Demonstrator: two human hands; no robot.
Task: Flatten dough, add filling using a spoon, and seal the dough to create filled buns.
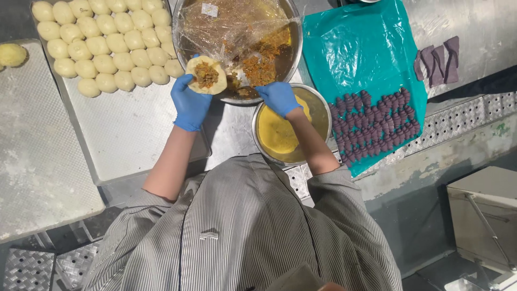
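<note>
1. Striped shirt (pixel 242 226) fills the bottom of the view, nearest the camera; person leans over a steel worktable (pixel 231 129).
2. Big metal tray (pixel 129 134) on the left, rows of round dough balls (pixel 107 40) at its far end, near end bare.
3. Teal plastic sheet (pixel 361 48) on the right, with a cluster of small purple ridged pieces (pixel 377 121) on it.
4. Large steel bowl (pixel 293 48) at top centre holds orange-brown filling (pixel 264 62), partly under loose cling film (pixel 226 27).
5. Smaller bowl (pixel 323 110) just below it holds yellow dough (pixel 277 134).
6. Left hand (pixel 189 102), blue glove, fingers curled up cupping an open dough round (pixel 205 75) with filling in its middle, held over the big bowl's near rim.
7. Right hand (pixel 278 97), blue glove, at the big bowl's near edge; fingers bent down towards the filling, cannot tell if they pinch anything.
8. Risks: overfilled round could split when closed; filling could spill onto the table over the rim; loose film could catch the glove.
</note>
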